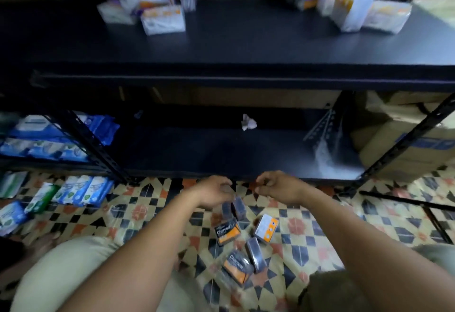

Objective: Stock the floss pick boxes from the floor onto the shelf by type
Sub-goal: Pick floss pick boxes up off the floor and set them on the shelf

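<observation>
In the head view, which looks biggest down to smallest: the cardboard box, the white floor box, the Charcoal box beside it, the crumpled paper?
1. cardboard box.
2. Charcoal box and white floor box, about alike.
3. crumpled paper, smallest, though it lies farther from the camera.

Dark charcoal floss boxes (227, 231) lie on the patterned tile floor (320, 225) before the black metal rack (221, 75). White cardboard boxes (162, 19) sit on its upper board (246, 33).

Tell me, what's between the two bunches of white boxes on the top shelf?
Nothing. In the head view, the dark shelf top is bare between the left bunch of boxes and the right bunch.
</observation>
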